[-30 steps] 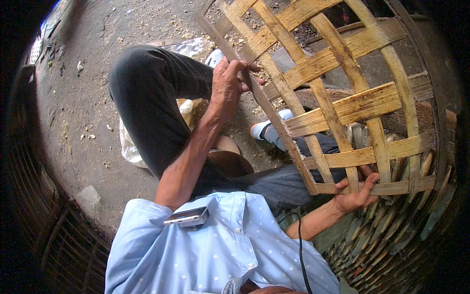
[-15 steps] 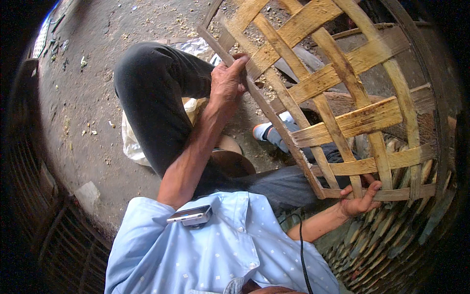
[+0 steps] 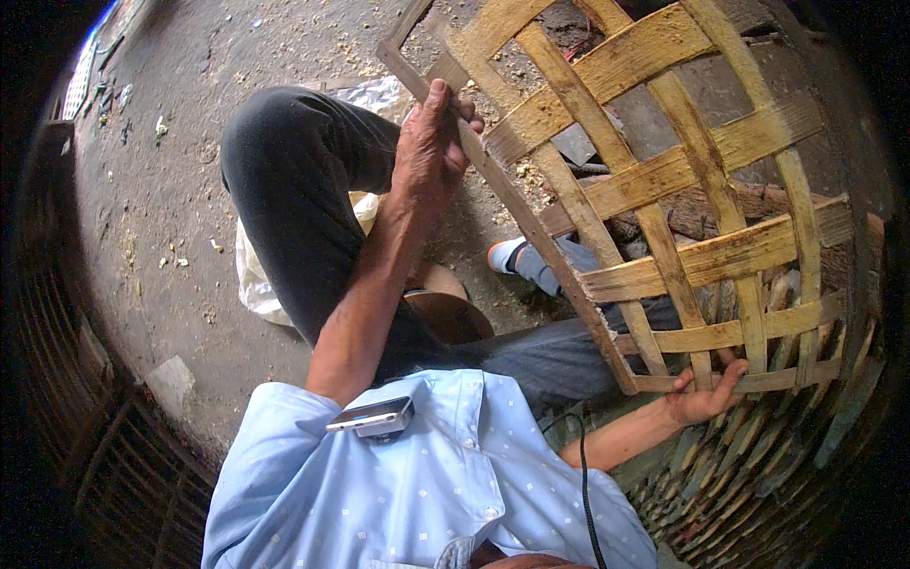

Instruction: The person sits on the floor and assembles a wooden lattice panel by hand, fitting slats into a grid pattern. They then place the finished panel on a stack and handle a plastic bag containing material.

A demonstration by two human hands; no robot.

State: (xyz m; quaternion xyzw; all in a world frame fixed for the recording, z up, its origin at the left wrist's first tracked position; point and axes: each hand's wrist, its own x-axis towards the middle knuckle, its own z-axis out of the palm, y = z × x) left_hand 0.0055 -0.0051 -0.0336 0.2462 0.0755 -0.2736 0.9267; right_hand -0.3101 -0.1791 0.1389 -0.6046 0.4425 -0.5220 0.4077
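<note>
While the left hand (image 3: pixel 428 156) closes around the long edge strip of a woven bamboo lattice (image 3: pixel 664 190), the right hand (image 3: pixel 703 394) grips the panel's lower corner, fingers curled over the bottom strip — the two hands well apart, holding the frame tilted above the person's lap. The lattice is an open weave of broad yellowish strips, propped between the raised left knee (image 3: pixel 284 142) and a larger woven basket (image 3: pixel 777 465) lying behind it.

The weave looks loose, and a twist from either hand could likely slide a strip out of its crossing or crack it; the raw edges could also nick a palm gripping that hard. The bent leg in dark trousers crowds the frame's left side, and a foot in a blue shoe (image 3: pixel 531 264) sits directly beneath it. A plastic sheet (image 3: pixel 254 280) lies under the leg on the dusty concrete floor (image 3: pixel 161 209), strewn with shavings. A small device (image 3: pixel 373 417) rests in the shirt pocket — a dark cable (image 3: pixel 583 474) trails nearby.
</note>
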